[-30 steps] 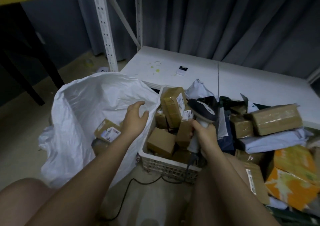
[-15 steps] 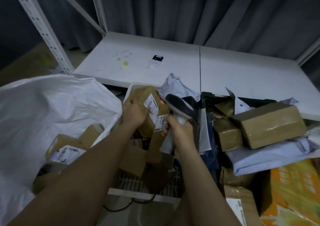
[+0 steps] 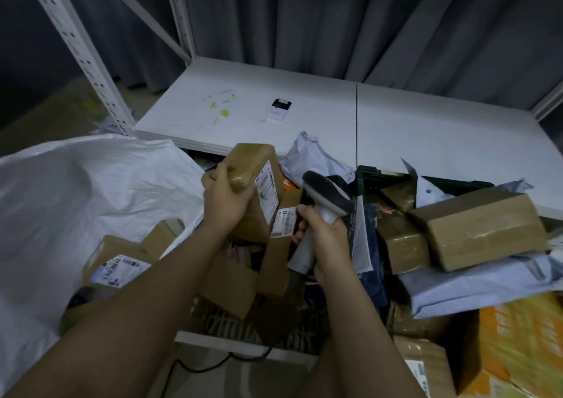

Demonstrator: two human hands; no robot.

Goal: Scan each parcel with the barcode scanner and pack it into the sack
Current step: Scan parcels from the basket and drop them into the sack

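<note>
Shelf ahead of me: a low white board (image 3: 396, 129) in two panels, a dark seam between them.
On it: a small white device (image 3: 278, 109) with a black top, lying flat, and yellow-green smears (image 3: 224, 111) to its left.
Uprights: white perforated posts (image 3: 76, 50), one at the board's near left corner and one at its back, with diagonal braces.
Behind: grey curtain (image 3: 350, 22) in folds.
Below me: a black cable (image 3: 213, 364) looping on the floor.

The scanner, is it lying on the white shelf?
No, the right hand grips the scanner beside the box held in the left hand.
</note>
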